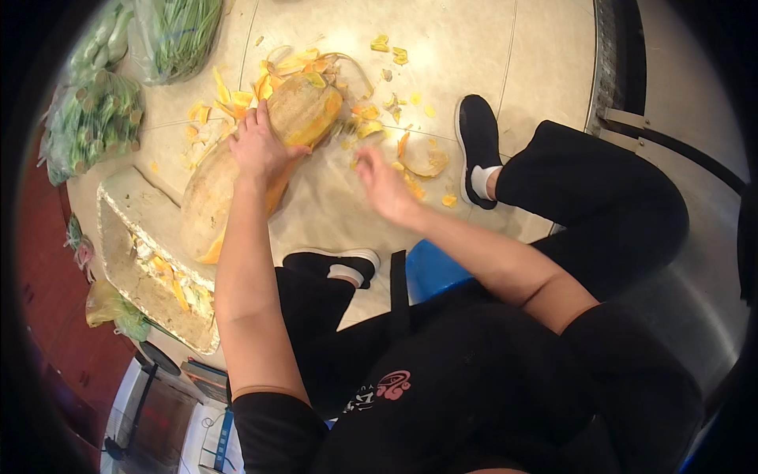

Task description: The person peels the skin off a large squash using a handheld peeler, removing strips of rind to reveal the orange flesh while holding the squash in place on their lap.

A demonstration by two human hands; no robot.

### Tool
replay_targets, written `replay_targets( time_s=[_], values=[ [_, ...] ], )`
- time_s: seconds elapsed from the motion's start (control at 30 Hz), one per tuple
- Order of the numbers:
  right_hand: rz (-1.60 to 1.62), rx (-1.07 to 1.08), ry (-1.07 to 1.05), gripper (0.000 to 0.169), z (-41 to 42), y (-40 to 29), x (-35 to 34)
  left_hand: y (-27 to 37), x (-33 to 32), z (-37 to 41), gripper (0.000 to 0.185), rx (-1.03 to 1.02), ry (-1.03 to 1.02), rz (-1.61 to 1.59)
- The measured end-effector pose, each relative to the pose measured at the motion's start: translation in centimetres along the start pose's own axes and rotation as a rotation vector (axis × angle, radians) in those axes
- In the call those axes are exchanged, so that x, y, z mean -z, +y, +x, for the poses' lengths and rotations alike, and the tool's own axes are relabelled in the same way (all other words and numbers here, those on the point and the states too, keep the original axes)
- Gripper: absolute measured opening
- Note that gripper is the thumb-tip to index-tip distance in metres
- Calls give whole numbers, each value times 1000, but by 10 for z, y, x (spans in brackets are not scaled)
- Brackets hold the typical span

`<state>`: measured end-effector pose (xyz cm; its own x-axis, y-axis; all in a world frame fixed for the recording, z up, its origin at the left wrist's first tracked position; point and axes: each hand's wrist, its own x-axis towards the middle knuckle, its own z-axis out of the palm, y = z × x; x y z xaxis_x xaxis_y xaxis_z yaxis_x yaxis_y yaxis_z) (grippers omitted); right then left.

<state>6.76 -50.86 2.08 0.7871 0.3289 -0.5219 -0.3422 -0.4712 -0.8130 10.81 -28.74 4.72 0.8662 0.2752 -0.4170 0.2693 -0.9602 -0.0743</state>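
A long, large tan squash (pixel 204 189) lies on the tiled floor, its rind partly removed so that orange and yellow flesh shows along its side and end. My left hand (pixel 260 145) grips it across the middle, fingers over the top and thumb toward the right. To the right of the squash, my right hand (pixel 382 181) is above the floor with curled fingers, blurred; whether it holds a tool is not clear. Yellow-orange peelings (pixel 237 103) lie around the far end of the squash, and more peel pieces (pixel 432 160) are scattered beyond my right hand.
A worn foam box (pixel 133 192) with scraps inside stands at the left. Bagged leafy greens (pixel 95 127) and bagged long green stalks (pixel 186 41) lie at the upper left. My black shoes (pixel 481 139) flank the work area; something blue (pixel 435 269) is beneath me.
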Motion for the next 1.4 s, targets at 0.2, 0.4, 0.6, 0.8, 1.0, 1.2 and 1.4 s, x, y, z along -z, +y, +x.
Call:
replay_targets(
  time_s=[0.2,0.4,0.6,0.8,1.0,1.2,1.4],
  values=[
    [-56,24,-28,33,80,-40,32,17,-5,18,128,-66,-4,0],
    [-24,-45,-18,34,5,-11,5,-6,0,9,126,-20,-24,18],
    [-69,-38,-51,36,55,-38,9,7,-5,20,125,-53,-20,4],
    [1,-2,-4,39,41,-37,25,-2,-2,9,125,-24,19,3],
    [-178,120,-73,39,107,-40,44,8,0,30,124,-100,-13,-36],
    [-62,21,-38,33,18,2,9,-20,-1,24,121,-15,28,-38],
    [-168,184,-82,36,108,-53,45,21,-26,8,117,0,236,51]
  ],
)
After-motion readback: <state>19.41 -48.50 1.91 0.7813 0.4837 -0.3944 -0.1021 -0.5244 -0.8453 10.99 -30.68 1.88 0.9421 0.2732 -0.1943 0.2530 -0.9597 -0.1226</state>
